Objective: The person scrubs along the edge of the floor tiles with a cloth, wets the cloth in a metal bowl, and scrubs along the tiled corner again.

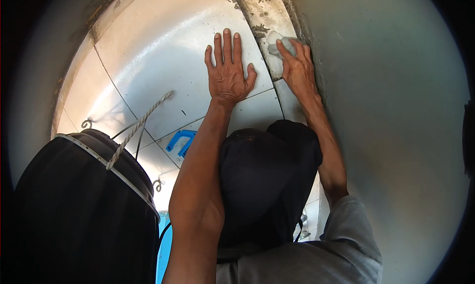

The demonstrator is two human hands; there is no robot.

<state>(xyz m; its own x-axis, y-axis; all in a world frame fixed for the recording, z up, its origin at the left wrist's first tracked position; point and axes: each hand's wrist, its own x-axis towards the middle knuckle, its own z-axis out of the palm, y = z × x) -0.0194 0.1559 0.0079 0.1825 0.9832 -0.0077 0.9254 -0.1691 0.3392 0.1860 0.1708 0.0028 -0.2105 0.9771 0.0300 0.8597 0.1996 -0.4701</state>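
Observation:
My left hand (227, 76) lies flat on a large white floor tile (173, 41), fingers stretched and thumb out to the side. In the narrow strip by the wall, my right hand (299, 68) is closed over a crumpled pale-grey cloth (278, 45), pressed against a stained tile (267, 11). Part of the cloth is covered by the fingers. Dark grime marks the edges of that strip. Left of my left forearm, a blue plastic brush (183, 141) rests on the floor, partly hidden by the arm.
A large black container (84, 200) with a twisted rope (143, 120) stands at the left. Curled metal hooks (157, 185) show beside it, and something light blue (164, 249) lies below. A grey wall (386, 110) rises close on the right. My dark-clothed knees (267, 175) are between my arms.

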